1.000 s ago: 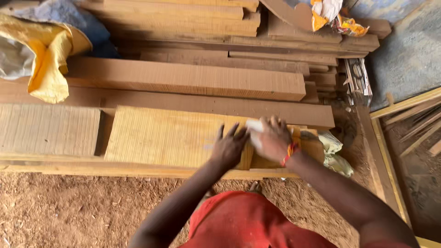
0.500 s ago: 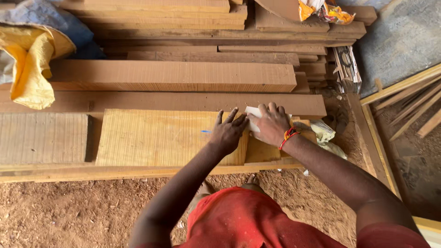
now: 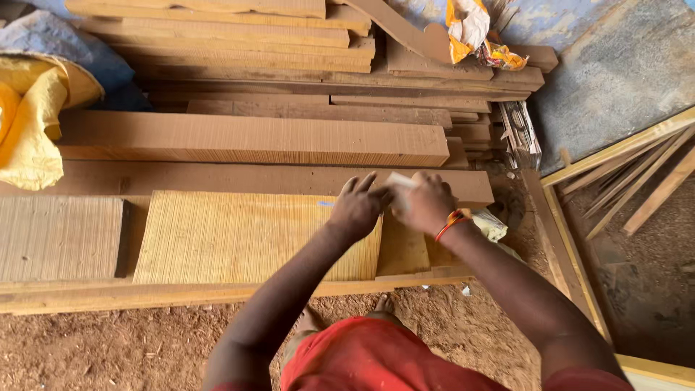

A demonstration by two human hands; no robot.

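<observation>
Together now — left hand (image 3: 357, 208) and right hand (image 3: 422, 203), both clasping a pale block (image 3: 399, 181).

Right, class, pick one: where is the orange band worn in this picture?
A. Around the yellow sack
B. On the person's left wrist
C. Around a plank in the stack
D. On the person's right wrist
D: the orange band circles the wrist just behind the right hand, which rests beside the left hand over the pale ribbed board.
</observation>
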